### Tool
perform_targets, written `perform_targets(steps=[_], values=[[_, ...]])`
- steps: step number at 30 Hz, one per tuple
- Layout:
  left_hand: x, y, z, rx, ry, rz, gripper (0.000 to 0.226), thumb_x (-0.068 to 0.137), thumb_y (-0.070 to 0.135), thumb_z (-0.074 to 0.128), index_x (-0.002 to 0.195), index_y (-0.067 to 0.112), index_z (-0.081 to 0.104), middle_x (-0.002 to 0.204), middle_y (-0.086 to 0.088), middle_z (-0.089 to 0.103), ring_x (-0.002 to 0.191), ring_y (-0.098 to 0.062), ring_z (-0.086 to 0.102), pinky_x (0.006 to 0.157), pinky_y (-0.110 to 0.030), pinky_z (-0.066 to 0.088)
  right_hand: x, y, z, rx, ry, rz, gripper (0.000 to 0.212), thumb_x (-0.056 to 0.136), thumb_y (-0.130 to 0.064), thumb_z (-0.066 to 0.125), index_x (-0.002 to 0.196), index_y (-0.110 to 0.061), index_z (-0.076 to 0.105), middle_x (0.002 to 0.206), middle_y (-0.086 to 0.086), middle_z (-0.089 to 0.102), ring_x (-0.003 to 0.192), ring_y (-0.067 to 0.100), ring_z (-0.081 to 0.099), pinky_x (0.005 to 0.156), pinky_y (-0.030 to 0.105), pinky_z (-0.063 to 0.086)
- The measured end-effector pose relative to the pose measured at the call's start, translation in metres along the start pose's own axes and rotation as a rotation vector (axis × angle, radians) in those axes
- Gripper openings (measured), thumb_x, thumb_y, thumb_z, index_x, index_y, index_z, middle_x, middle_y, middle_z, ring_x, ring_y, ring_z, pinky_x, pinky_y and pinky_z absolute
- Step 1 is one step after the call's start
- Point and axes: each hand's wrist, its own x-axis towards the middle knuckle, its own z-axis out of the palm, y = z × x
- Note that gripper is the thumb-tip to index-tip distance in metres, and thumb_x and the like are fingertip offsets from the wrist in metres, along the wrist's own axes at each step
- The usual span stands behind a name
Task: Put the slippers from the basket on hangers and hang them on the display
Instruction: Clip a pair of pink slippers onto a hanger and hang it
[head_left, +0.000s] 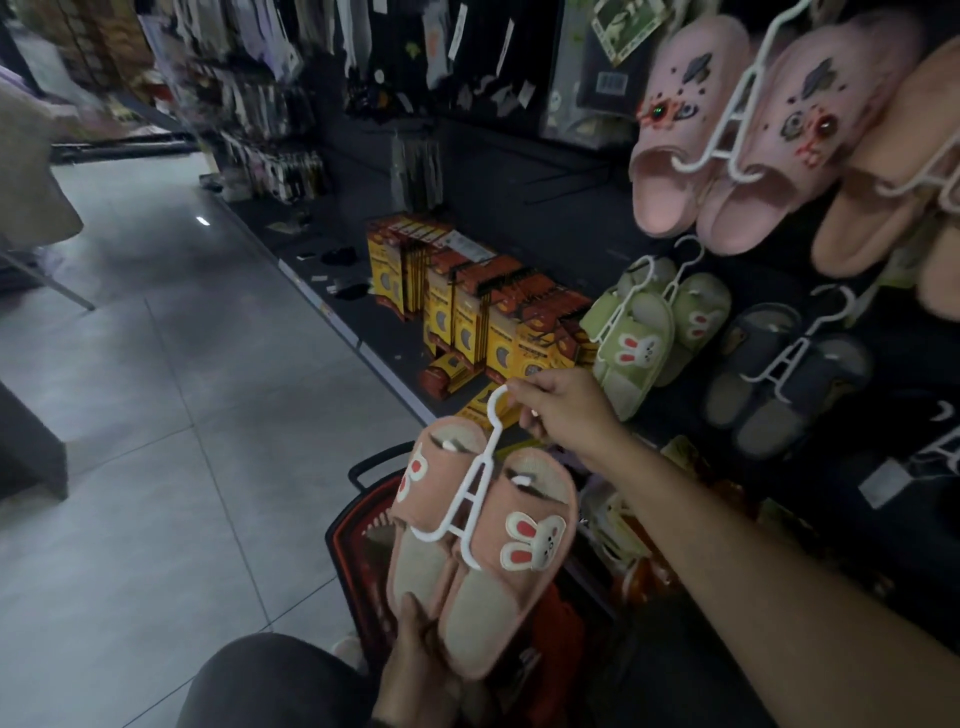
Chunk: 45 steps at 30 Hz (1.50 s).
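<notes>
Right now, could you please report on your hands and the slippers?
Right hand pinching hook of white hanger. Left hand gripping heels of pink bunny slippers. Pair on hanger, not yet hung. Nothing visibly blocking.

Low dark shelf (385, 332) carries yellow boxes (470, 317); basket (334, 545) on floor (156, 415).

Pretty dim shop aisle: grey tiled floor (171, 374) on the left, low dark shelf (384, 332) with yellow boxes (467, 312) on the right.

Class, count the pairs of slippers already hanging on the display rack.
4: pink pair top, peach pair at the right edge, green bunny pair and dark grey pair below. More may be hidden or cut off on the right.
</notes>
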Motion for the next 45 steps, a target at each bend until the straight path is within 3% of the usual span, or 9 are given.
perform_targets(steps=[3, 7, 11, 15, 18, 21, 32, 37, 45], values=[[-0.017, -0.055, 0.014, 0.215, 0.072, -0.090, 0.052, 0.100, 0.062, 0.045, 0.110, 0.017, 0.067, 0.105, -0.017, 0.076, 0.100, -0.036, 0.067, 0.078, -0.045, 0.055, -0.011, -0.016, -0.010, -0.077, 0.050, -0.119, 0.033, 0.102, -0.028, 0.066, 0.077, -0.009, 0.076, 0.054, 0.002, 0.063, 0.046, 0.013, 0.054, 0.048, 0.023, 0.045], [-0.003, -0.056, 0.039, 0.361, 0.080, -0.064, 0.033, 0.102, 0.036, 0.056, 0.120, 0.010, 0.066, 0.116, -0.021, 0.072, 0.102, -0.040, 0.067, 0.076, -0.049, 0.058, -0.016, -0.030, -0.029, -0.155, 0.103, -0.234, 0.034, 0.102, -0.031, 0.066, 0.078, -0.009, 0.077, 0.056, 0.004, 0.066, 0.048, 0.008, 0.057, 0.055, 0.025, 0.049], [0.006, -0.039, 0.074, 0.632, 0.106, 0.165, 0.016, 0.095, 0.016, 0.059, 0.089, 0.005, 0.069, 0.090, -0.024, 0.072, 0.081, -0.032, 0.065, 0.079, -0.048, 0.058, -0.008, -0.032, -0.053, -0.209, 0.199, -0.284, 0.037, 0.102, -0.032, 0.066, 0.068, -0.018, 0.074, 0.054, 0.000, 0.065, 0.049, 0.009, 0.059, 0.060, 0.031, 0.052], [0.001, -0.020, 0.134, 0.741, 0.034, 0.333, 0.021, 0.093, 0.017, 0.055, 0.075, 0.014, 0.064, 0.067, -0.015, 0.061, 0.058, -0.023, 0.057, 0.055, -0.030, 0.045, 0.023, -0.027, -0.077, -0.186, 0.294, -0.263, 0.043, 0.101, -0.029, 0.066, 0.063, -0.010, 0.070, 0.054, 0.004, 0.063, 0.048, 0.012, 0.057, 0.061, 0.040, 0.054], [0.004, -0.010, 0.183, 0.808, -0.086, 0.412, 0.009, 0.093, 0.019, 0.058, 0.086, 0.013, 0.059, 0.070, -0.013, 0.060, 0.052, -0.020, 0.057, 0.052, -0.028, 0.044, 0.053, -0.021, -0.095, -0.163, 0.311, -0.206, 0.041, 0.101, -0.025, 0.064, 0.065, -0.006, 0.069, 0.053, 0.003, 0.060, 0.051, 0.018, 0.055, 0.064, 0.048, 0.054], [0.005, -0.003, 0.223, 0.860, -0.166, 0.376, 0.009, 0.097, 0.015, 0.060, 0.104, 0.009, 0.062, 0.081, -0.009, 0.064, 0.060, -0.023, 0.063, 0.055, -0.031, 0.050, 0.079, -0.018, -0.108, -0.145, 0.329, -0.170, 0.038, 0.101, -0.019, 0.059, 0.068, -0.003, 0.070, 0.053, 0.001, 0.060, 0.052, 0.019, 0.055, 0.063, 0.044, 0.051], [0.073, -0.001, 0.304, 0.798, -0.200, 0.228, 0.029, 0.086, 0.025, 0.066, 0.112, 0.012, 0.073, 0.103, -0.016, 0.076, 0.087, -0.031, 0.069, 0.073, -0.042, 0.054, 0.152, 0.013, -0.132, -0.024, 0.451, -0.087, 0.034, 0.101, -0.012, 0.056, 0.074, 0.005, 0.068, 0.054, 0.000, 0.059, 0.057, 0.022, 0.056, 0.064, 0.039, 0.047], [0.094, -0.003, 0.324, 0.746, -0.199, 0.216, 0.030, 0.082, 0.025, 0.069, 0.106, 0.009, 0.075, 0.087, -0.012, 0.068, 0.074, -0.027, 0.062, 0.066, -0.038, 0.048, 0.173, 0.019, -0.146, 0.073, 0.464, -0.015, 0.035, 0.103, -0.011, 0.056, 0.072, 0.001, 0.068, 0.055, -0.001, 0.059, 0.053, 0.015, 0.051, 0.057, 0.032, 0.044], [0.115, -0.010, 0.349, 0.648, -0.149, 0.263, 0.012, 0.092, 0.021, 0.065, 0.099, 0.013, 0.071, 0.103, -0.020, 0.068, 0.092, -0.032, 0.062, 0.074, -0.041, 0.048, 0.187, 0.013, -0.166, -0.032, 0.493, -0.039, 0.032, 0.104, -0.010, 0.054, 0.078, -0.010, 0.074, 0.066, 0.003, 0.071, 0.048, 0.005, 0.057, 0.051, 0.020, 0.047]])
